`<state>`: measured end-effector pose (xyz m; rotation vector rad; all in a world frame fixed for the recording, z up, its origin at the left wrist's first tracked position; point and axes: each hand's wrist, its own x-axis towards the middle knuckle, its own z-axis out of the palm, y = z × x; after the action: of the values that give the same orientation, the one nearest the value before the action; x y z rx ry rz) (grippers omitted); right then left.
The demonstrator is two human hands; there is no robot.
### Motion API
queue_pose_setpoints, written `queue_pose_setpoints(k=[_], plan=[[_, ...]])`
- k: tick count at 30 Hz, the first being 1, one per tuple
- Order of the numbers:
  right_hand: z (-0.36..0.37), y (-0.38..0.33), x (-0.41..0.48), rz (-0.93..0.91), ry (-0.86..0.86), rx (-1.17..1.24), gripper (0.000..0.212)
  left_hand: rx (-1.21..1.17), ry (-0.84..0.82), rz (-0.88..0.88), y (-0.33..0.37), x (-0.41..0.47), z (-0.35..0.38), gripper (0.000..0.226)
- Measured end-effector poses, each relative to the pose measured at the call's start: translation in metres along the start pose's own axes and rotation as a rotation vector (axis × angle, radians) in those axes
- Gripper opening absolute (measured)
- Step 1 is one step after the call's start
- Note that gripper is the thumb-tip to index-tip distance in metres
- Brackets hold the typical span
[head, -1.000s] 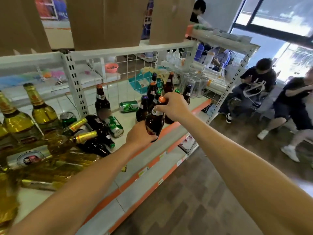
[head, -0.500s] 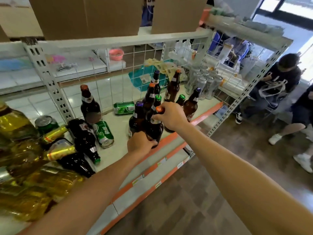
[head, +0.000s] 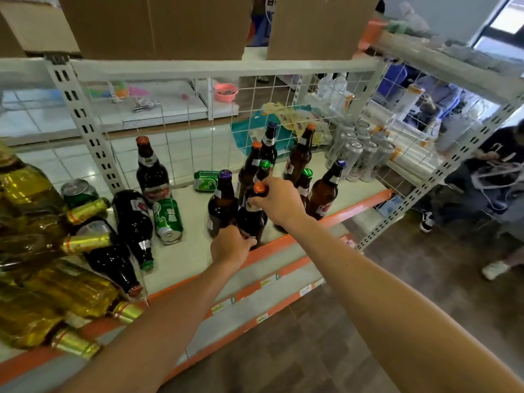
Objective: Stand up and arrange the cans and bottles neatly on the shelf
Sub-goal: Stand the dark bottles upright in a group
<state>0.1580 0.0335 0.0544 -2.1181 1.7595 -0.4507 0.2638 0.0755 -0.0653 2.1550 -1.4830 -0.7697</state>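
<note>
A brown bottle with an orange cap [head: 252, 219] stands upright at the front of the white shelf [head: 192, 256], in a group of several upright brown bottles [head: 300, 157]. My right hand [head: 279, 204] grips its neck just under the cap. My left hand [head: 231, 245] grips its base. Left of the group, dark bottles [head: 133, 222] and green cans [head: 167, 221] lie on their sides. One brown bottle [head: 151, 173] stands alone at the back. Yellow-green bottles with gold caps [head: 56, 285] lie piled at the far left.
A wire grid [head: 215, 114] backs the shelf and a perforated upright [head: 85, 123] divides it. Cardboard boxes [head: 153, 24] sit on the shelf above. Silver cans [head: 360, 154] stand at the back right. People [head: 487, 177] sit on the floor to the right.
The orange-capped bottle came down from the air onto the shelf front beside the upright group, both hands still on it. My view dropped and moved closer to the shelf.
</note>
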Motion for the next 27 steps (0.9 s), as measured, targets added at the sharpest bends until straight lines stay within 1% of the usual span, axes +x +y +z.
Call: queue_pose_setpoints(k=[2, 5, 7, 8, 10, 11, 14, 18, 20, 22, 27], plan=[[0.000, 0.000, 0.001, 0.007, -0.016, 0.000, 0.030, 0.001, -0.037, -0.005, 0.000, 0.001, -0.001, 0.035], [-0.006, -0.007, 0.002, -0.010, -0.067, -0.087, 0.032, 0.079, -0.200, -0.017, -0.006, 0.004, -0.017, 0.031], [-0.015, -0.015, 0.003, -0.059, -0.026, -0.152, 0.036, 0.144, -0.301, -0.032, -0.012, 0.006, -0.037, 0.024], [-0.020, -0.021, 0.006, -0.096, 0.019, -0.176, 0.038, 0.155, -0.315, -0.050, -0.017, 0.009, -0.050, 0.022], [-0.030, -0.035, 0.016, -0.162, 0.088, -0.149, 0.036, 0.143, -0.276, -0.077, -0.028, 0.017, -0.078, 0.018], [-0.034, -0.044, 0.024, -0.178, 0.091, -0.104, 0.035, 0.143, -0.222, -0.080, -0.032, 0.023, -0.092, 0.018], [-0.036, -0.069, 0.055, -0.194, 0.025, -0.028, 0.036, 0.129, -0.066, -0.032, -0.043, 0.047, -0.126, 0.016], [-0.015, -0.095, 0.105, -0.218, -0.109, -0.070, 0.040, 0.051, -0.004, 0.020, -0.041, 0.082, -0.145, 0.008], [-0.002, -0.104, 0.129, -0.226, -0.184, -0.102, 0.042, 0.003, -0.012, 0.003, -0.040, 0.101, -0.144, 0.009], [0.012, -0.111, 0.151, -0.229, -0.252, -0.140, 0.044, -0.090, -0.029, -0.033, -0.040, 0.119, -0.136, 0.017], [0.048, -0.112, 0.201, -0.198, -0.414, -0.237, 0.049, -0.220, -0.123, -0.040, -0.044, 0.154, -0.108, 0.012]])
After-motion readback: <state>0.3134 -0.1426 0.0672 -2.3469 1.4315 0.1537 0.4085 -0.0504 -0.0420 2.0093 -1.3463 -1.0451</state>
